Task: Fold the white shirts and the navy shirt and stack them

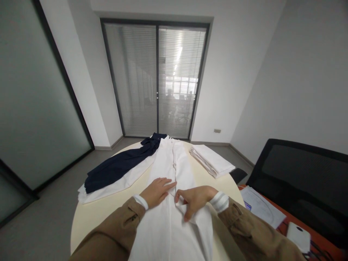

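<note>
A long white garment lies lengthwise down the middle of the round table, its far end carrying what looks like a small button. My left hand rests flat on it, fingers stretched out toward the centre seam. Just to the right, my right hand has its fingers and thumb curled on a raised fold of the same cloth; part of the grip is hidden. Left of the white garment lies a dark navy garment, spread over another white piece of clothing.
A folded stack of white cloth sits at the table's right edge. The cream tabletop is round. On the right stand a black mesh chair and an orange surface with papers and a white phone-like object.
</note>
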`<state>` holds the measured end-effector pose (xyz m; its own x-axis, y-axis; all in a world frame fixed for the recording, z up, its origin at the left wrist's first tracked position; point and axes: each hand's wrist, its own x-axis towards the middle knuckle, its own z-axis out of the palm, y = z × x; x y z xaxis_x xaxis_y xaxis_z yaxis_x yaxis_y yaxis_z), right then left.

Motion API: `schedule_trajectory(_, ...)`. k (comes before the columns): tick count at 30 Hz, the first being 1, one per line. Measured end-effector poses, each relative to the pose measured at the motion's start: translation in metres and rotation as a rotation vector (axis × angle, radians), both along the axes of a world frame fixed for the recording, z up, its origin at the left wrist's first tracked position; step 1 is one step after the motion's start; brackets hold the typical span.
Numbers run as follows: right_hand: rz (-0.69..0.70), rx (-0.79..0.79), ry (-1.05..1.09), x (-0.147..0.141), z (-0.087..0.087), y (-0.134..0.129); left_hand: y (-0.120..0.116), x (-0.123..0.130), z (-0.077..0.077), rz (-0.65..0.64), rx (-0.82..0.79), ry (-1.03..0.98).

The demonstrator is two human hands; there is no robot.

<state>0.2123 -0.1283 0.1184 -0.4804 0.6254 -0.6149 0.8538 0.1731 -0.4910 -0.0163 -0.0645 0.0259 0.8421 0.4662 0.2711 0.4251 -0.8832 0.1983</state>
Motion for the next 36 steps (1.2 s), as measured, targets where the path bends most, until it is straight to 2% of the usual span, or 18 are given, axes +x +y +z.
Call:
schedule_trajectory(5,0.047,-0.011,0.261,0.002,0.012,-0.011,-0.003,0.004,0.004,-0.081,0.024,-0.008)
schedule_trajectory(8,0.0,-0.266,0.395,-0.006,0.009,-0.016,-0.004,0.006,0.004,-0.142,0.015,-0.027)
schedule_trajectory(10,-0.014,-0.51,0.368,-0.014,0.004,-0.02,-0.004,0.006,0.004,-0.17,0.014,-0.037)
schedule_trajectory(12,0.007,-0.617,0.291,-0.02,0.001,-0.023,-0.004,0.007,0.002,-0.184,0.015,-0.054)
schedule_trajectory(19,0.132,-0.406,0.014,-0.022,-0.003,-0.034,-0.005,0.007,-0.001,-0.155,0.026,-0.095)
schedule_trajectory(22,0.162,-0.307,-0.008,-0.021,-0.007,-0.042,-0.006,0.008,0.0,-0.133,0.002,-0.098)
schedule_trajectory(24,0.131,-0.338,0.116,-0.02,-0.004,-0.046,-0.006,0.008,-0.001,-0.109,-0.022,-0.106)
schedule_trajectory(28,0.076,-0.582,0.462,-0.022,0.011,-0.048,-0.005,0.009,-0.004,-0.041,-0.12,-0.149)
schedule_trajectory(32,0.092,-0.789,0.565,-0.027,0.017,-0.048,-0.006,0.008,-0.001,-0.028,-0.21,-0.15)
schedule_trajectory(34,0.016,-0.736,0.659,-0.024,0.015,-0.045,-0.008,0.008,0.003,-0.048,-0.212,-0.13)
schedule_trajectory(36,-0.062,-0.617,0.765,-0.015,0.013,-0.037,-0.009,0.008,0.007,-0.066,-0.199,-0.122)
